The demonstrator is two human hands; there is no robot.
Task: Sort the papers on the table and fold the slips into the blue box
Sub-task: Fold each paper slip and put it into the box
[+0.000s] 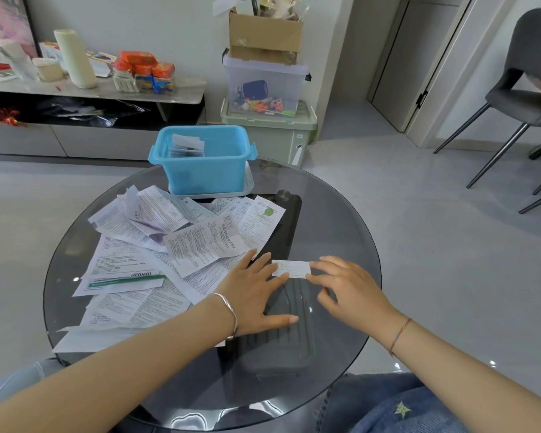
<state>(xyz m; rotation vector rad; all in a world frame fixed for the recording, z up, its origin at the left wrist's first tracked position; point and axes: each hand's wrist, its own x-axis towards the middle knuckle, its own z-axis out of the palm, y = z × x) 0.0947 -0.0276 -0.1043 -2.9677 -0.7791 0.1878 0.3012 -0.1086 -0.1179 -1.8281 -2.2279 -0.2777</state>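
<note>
Glass table (341, 214): blue box (206, 170) holds folded slips (186, 146).

round dark glass tabletop (341, 220): pile of printed white paper sheets (156, 245) left, blue plastic box (203, 170) on pale tray (213, 192) at far edge, small white slip (291, 268) nr centre.

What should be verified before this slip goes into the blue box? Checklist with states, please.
1. Slip folded: cannot tell; it lies flat as a narrow strip.
2. Left hand steadying it: ok; straight fingers on its left end.
3. Right hand gripping it: cannot tell; fingertips meet its right end.
4. Blue box open with room: ok; few folded slips inside.
5. Sorting finished: not ok; pile of papers lies spread out.
</note>
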